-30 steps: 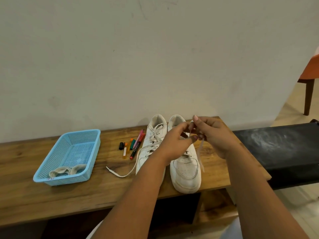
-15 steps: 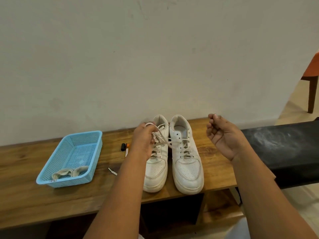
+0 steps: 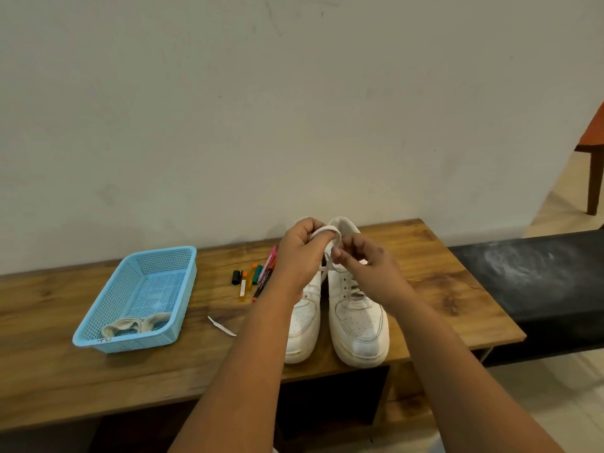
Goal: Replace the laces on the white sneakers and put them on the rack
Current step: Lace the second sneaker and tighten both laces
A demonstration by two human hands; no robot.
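Two white sneakers stand side by side on the wooden bench [image 3: 441, 289], toes toward me: the left sneaker [image 3: 302, 328] and the right sneaker [image 3: 358, 325]. Above their tongues, my left hand [image 3: 299, 253] grips a loop of white lace [image 3: 328, 231]. My right hand [image 3: 362, 261] pinches the same lace just beside it. A loose lace end [image 3: 222, 325] lies on the wood left of the shoes. My left forearm hides part of the left sneaker.
A light blue plastic basket [image 3: 98, 322] at the left holds rolled cream laces [image 3: 130, 325]. Several markers [image 3: 258, 277] lie between basket and shoes. A black padded bench [image 3: 536, 289] adjoins on the right. An orange chair [image 3: 593, 152] stands at far right.
My right hand, which hung open to the right of the shoes, has come in and pinched the lace. My left hand has lifted the lace into a loop over the tongues.
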